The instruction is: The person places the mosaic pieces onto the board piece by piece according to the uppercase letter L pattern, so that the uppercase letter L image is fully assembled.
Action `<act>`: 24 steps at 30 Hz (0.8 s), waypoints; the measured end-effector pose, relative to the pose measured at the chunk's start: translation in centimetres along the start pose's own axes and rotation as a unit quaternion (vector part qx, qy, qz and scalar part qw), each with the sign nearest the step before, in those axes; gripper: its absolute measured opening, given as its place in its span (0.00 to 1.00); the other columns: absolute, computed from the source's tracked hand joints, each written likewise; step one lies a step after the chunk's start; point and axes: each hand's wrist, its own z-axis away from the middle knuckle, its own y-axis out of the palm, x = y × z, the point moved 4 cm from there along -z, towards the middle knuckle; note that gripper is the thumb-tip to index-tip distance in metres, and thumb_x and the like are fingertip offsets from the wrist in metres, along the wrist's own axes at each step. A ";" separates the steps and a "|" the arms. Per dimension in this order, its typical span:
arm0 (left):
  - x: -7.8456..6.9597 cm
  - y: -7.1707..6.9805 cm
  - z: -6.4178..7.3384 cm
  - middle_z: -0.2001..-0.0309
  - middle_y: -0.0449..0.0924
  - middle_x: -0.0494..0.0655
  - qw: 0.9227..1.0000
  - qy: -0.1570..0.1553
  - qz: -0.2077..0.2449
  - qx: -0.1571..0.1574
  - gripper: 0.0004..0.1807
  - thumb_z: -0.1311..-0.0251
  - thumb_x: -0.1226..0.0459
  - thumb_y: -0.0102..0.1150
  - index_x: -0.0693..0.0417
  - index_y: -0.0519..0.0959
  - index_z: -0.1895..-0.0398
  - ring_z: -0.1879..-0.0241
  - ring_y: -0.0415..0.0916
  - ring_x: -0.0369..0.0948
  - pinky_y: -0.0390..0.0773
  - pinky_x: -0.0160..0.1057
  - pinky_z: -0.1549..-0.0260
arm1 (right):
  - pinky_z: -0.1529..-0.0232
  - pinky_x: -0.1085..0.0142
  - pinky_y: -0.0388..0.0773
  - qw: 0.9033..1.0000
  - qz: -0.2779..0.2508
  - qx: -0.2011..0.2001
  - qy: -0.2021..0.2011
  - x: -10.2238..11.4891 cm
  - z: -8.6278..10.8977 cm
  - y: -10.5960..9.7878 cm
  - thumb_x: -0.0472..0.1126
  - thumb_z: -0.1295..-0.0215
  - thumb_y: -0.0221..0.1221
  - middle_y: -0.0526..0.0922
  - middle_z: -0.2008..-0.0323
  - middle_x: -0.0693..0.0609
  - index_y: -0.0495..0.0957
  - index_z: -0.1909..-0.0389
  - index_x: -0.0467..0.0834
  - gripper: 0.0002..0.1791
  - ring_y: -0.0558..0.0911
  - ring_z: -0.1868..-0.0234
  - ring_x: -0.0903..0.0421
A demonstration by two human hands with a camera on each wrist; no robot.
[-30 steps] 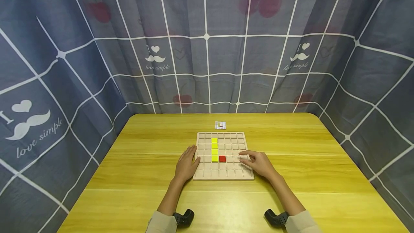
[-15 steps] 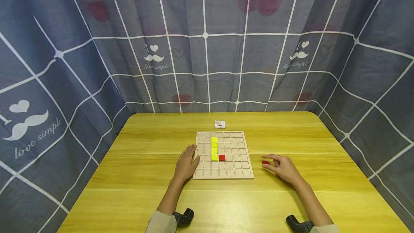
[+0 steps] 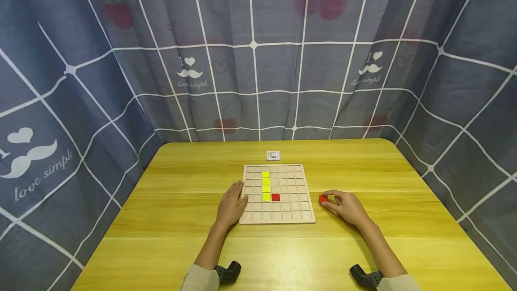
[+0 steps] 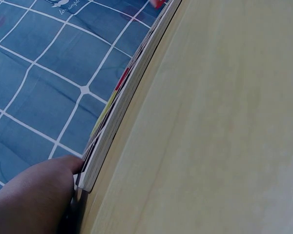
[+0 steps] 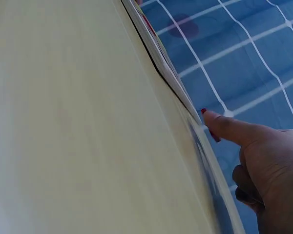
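A wooden grid board (image 3: 292, 214) lies on the table. Several yellow squares (image 3: 265, 182) form a column in its cells, and one red square (image 3: 275, 197) sits beside the lowest of them. My left hand (image 3: 230, 205) rests along the board's left edge with its fingers straight and the thumb on the rim. Just off the board's right edge, my right hand (image 3: 346, 208) pinches a small red block (image 3: 323, 199) between thumb and fingers. In the right wrist view the hand's thumb covers most of the red block (image 5: 215, 136).
A small card with a printed grid (image 3: 273, 156) lies behind the board. The wooden table (image 3: 181, 237) ends at a dark checked curtain (image 3: 226, 71) behind and at both sides. Each wrist wears a black mount, such as the left mount (image 3: 229, 272).
My right hand has moved from over the board's right side to the table on its right, then slightly back left, now holding a red block. The left hand stays in place.
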 end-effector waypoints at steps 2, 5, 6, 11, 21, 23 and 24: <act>0.1 0.0 0.0 0.34 0.59 0.57 1.000 -0.001 -0.001 0.003 0.29 0.35 0.57 0.49 0.63 0.62 0.35 0.33 0.53 0.52 0.52 0.50 0.35 | 0.87 0.72 0.51 1.000 -0.011 -0.001 -0.013 0.9 -0.8 0.8 0.54 0.47 0.64 0.57 0.91 0.61 0.82 0.57 0.50 0.18 0.50 0.88 0.67; 0.1 0.0 0.0 0.34 0.59 0.57 1.000 -0.003 0.001 0.005 0.29 0.34 0.58 0.49 0.63 0.62 0.35 0.33 0.53 0.52 0.51 0.50 0.35 | 0.87 0.73 0.49 0.999 -0.028 0.002 -0.036 2.5 -1.8 2.1 0.53 0.47 0.65 0.55 0.90 0.63 0.82 0.58 0.51 0.17 0.49 0.88 0.68; 0.1 -0.1 0.1 0.34 0.59 0.57 1.000 -0.002 0.001 0.005 0.29 0.35 0.58 0.49 0.64 0.62 0.35 0.33 0.53 0.52 0.52 0.50 0.35 | 0.87 0.74 0.49 0.998 -0.031 0.003 -0.045 3.0 -2.2 2.5 0.53 0.47 0.65 0.54 0.90 0.63 0.82 0.58 0.52 0.16 0.49 0.88 0.68; -0.1 -0.2 0.1 0.34 0.60 0.58 1.000 0.001 0.001 0.003 0.28 0.34 0.58 0.49 0.64 0.62 0.35 0.33 0.53 0.53 0.52 0.51 0.35 | 0.86 0.75 0.47 0.996 -0.042 0.000 -0.078 5.2 -3.8 4.2 0.52 0.48 0.66 0.53 0.90 0.65 0.83 0.59 0.52 0.16 0.48 0.87 0.69; -0.2 -0.2 0.1 0.34 0.59 0.56 1.000 -0.003 0.001 0.004 0.29 0.34 0.57 0.49 0.63 0.62 0.34 0.33 0.52 0.51 0.51 0.49 0.34 | 0.87 0.73 0.51 0.997 -0.029 0.027 -0.070 6.9 -5.5 6.6 0.52 0.47 0.65 0.59 0.90 0.63 0.83 0.59 0.54 0.14 0.53 0.88 0.68; -0.1 -0.2 0.1 0.34 0.59 0.56 1.000 -0.001 -0.001 0.003 0.29 0.34 0.57 0.49 0.63 0.62 0.34 0.33 0.53 0.51 0.51 0.49 0.34 | 0.87 0.73 0.52 0.997 -0.024 0.031 -0.071 6.9 -5.6 6.8 0.52 0.47 0.65 0.60 0.90 0.63 0.83 0.59 0.54 0.14 0.54 0.88 0.68; -0.1 -0.2 0.1 0.34 0.59 0.56 1.000 -0.002 -0.002 0.004 0.29 0.34 0.57 0.49 0.63 0.62 0.34 0.33 0.53 0.51 0.51 0.49 0.34 | 0.87 0.73 0.52 0.997 -0.022 0.033 -0.071 6.9 -5.6 6.9 0.51 0.47 0.65 0.60 0.90 0.63 0.83 0.59 0.54 0.13 0.54 0.88 0.68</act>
